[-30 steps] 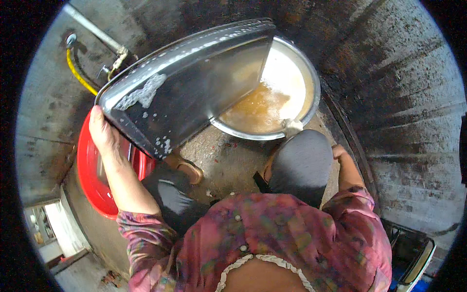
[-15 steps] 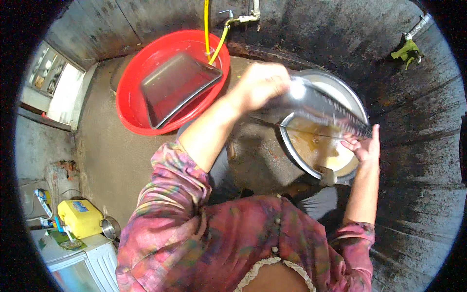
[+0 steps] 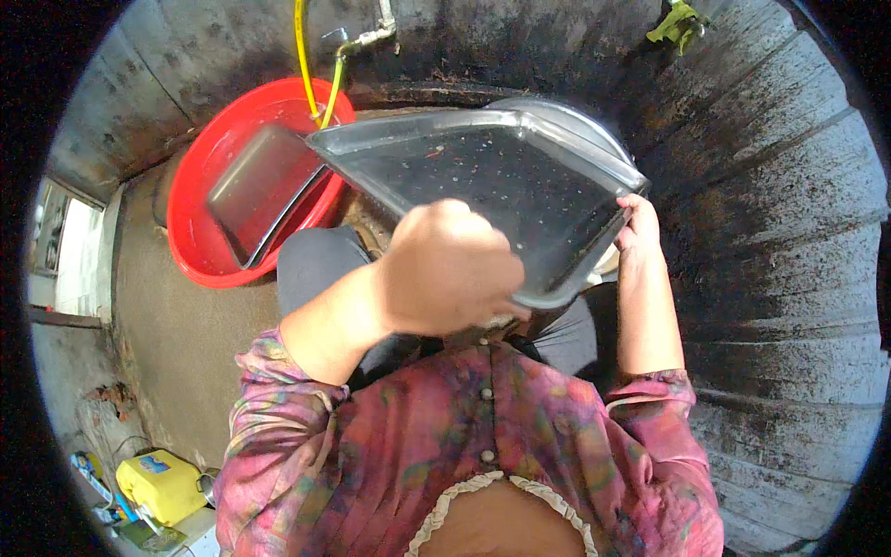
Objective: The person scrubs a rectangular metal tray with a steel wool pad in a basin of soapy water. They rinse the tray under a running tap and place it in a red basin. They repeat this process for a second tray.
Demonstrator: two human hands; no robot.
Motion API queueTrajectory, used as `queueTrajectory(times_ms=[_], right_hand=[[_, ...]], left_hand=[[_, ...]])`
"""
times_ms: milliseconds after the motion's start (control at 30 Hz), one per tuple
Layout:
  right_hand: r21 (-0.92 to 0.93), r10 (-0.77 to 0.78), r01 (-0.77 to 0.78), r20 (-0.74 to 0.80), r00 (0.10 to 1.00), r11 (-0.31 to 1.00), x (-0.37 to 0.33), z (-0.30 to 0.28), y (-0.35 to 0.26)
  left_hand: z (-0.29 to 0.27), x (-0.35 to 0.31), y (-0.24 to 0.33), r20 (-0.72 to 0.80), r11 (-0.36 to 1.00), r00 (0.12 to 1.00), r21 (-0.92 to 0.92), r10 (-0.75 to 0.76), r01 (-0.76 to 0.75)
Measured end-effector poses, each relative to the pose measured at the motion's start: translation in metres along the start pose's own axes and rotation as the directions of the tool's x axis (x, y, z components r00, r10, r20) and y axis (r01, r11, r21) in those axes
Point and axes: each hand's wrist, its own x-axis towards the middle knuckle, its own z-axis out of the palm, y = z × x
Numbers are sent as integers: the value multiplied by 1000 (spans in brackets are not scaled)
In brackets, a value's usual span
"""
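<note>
A wide black tray (image 3: 501, 186) with raised, shiny sides is held up in front of me, tilted so its inner face shows, wet and dotted with small bits. My left hand (image 3: 455, 269) is closed at the tray's near edge; it is slightly blurred and its fingertips are hidden. My right hand (image 3: 639, 223) grips the rim at the right corner, thumb over the edge. Behind and beneath the tray is a round metal basin (image 3: 594, 130), mostly covered by it.
On the left a red tub (image 3: 190, 246) holds a second dark tray (image 3: 260, 181). Yellow hoses (image 3: 303, 56) run down into the tub beside a wall tap (image 3: 357, 42). A dark, stained wall (image 3: 770, 251) curves along the right. A yellow jerrycan (image 3: 160, 487) stands at lower left.
The black tray has swung from nearly edge-on over the basin to facing me, covering most of the basin. My left hand has come nearer to my body. The whole view has shifted.
</note>
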Motion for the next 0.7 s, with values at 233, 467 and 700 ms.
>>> queueTrajectory(times_ms=[233, 467, 700], right_hand=[[-85, 85, -84, 1, 996, 993, -15, -1, 3], [-159, -102, 93, -50, 993, 983, -42, 15, -12], [-200, -249, 259, 75, 966, 945, -63, 52, -48]], left_hand=[[-10, -2, 5, -182, 985, 974, -128, -137, 115], [-19, -17, 31, -151, 997, 989, -72, -2, -9], [-28, -51, 38, -124, 983, 985, 125, -123, 138]])
